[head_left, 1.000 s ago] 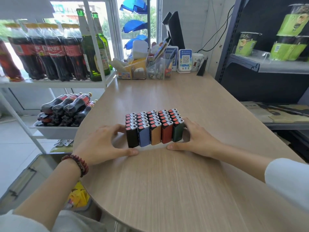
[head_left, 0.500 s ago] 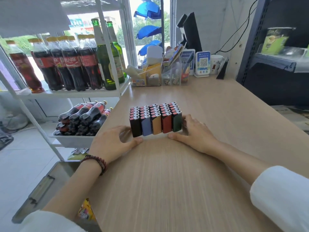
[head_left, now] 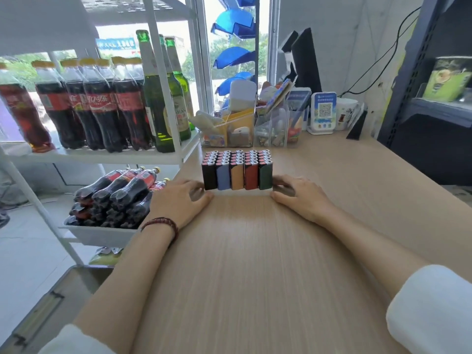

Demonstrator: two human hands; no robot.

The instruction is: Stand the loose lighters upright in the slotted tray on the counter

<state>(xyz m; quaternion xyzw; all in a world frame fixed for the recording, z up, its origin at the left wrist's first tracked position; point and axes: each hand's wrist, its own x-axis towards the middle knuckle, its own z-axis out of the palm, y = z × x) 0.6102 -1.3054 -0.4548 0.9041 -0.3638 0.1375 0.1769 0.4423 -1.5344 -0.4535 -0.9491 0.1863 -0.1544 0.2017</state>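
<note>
Several lighters [head_left: 237, 172] stand upright in tight rows in the slotted tray [head_left: 242, 192], whose low clear base just shows beneath them on the wooden counter [head_left: 255, 264]. The front row runs black, blue, orange, red, dark green. My left hand [head_left: 178, 200] grips the tray's left end, thumb along the front and fingers curled behind. At the right end my right hand [head_left: 298, 195] holds it the same way. No loose lighter is in view.
A clear organiser [head_left: 245, 131] full of small goods stands just behind the tray, with a QR-code stand [head_left: 323, 112] and a mug [head_left: 346, 113] to its right. A white rack of cola and beer bottles [head_left: 102, 111] borders the counter's left side. Dark shelving [head_left: 434, 111] rises at the right.
Both hands have slid the filled tray away from me across the counter, toward the organiser at the back. Their grip on its ends looks the same.
</note>
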